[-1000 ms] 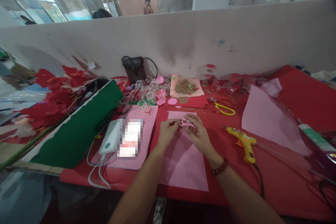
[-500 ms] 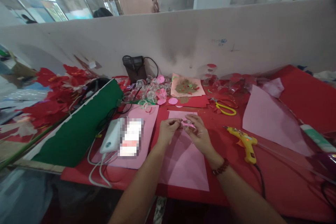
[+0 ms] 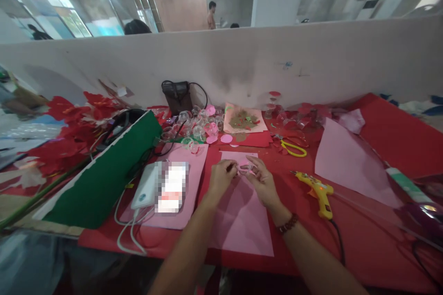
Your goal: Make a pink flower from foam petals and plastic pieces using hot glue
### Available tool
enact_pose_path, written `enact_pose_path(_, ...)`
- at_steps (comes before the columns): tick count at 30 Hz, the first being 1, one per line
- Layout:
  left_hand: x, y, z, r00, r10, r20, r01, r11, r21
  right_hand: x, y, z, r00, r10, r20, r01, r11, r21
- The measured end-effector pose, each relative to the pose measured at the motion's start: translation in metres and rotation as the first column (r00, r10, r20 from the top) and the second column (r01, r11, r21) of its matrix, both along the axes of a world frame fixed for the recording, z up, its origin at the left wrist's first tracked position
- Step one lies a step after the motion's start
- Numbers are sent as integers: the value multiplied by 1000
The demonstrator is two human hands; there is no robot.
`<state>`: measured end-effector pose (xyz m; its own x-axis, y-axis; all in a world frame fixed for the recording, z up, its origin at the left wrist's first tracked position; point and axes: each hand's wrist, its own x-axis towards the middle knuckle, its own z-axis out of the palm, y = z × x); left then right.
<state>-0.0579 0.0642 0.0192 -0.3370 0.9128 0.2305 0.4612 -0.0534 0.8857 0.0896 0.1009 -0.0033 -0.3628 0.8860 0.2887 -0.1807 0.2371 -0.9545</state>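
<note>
A small, rounded clear piece (image 3: 247, 170) is catching the light just above the pink sheet (image 3: 242, 230), brighter pink showing at its upper part; its exact outline is hiding among the fingers. The right hand (image 3: 262, 179) is curving half-open around it, thumb and fingers holding its right side. The left hand (image 3: 222, 178) is bringing its fingertips nearly together at the left edge, though I can't tell whether they're gripping. A yellow glue gun (image 3: 318, 192) is lying off to the right.
</note>
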Motion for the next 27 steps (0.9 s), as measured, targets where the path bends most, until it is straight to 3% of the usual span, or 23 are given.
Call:
enact_pose_path(6,3,0,-1,947,-54,317,62,998,-13,1,3,4,989,84,-125,-97,991,-97)
enact_pose_path(13,6,-3,-3,940,-35,340,27,999,30,1,4,5,959,165,-232,-205,965,-165)
enact_pose_path(16,5,-3,-6,977,7,212,-16,999,40,0,2,5,980,156,-124,-170,979,-110)
enact_pose_path(21,9,-3,-8,975,145,-166,-132,988,86,-2,1,1,999,-22,35,17,992,128)
enact_pose_path(27,8,-6,-6,979,24,-203,17,980,200,-2,8,-3,999,-32,-16,34,992,125)
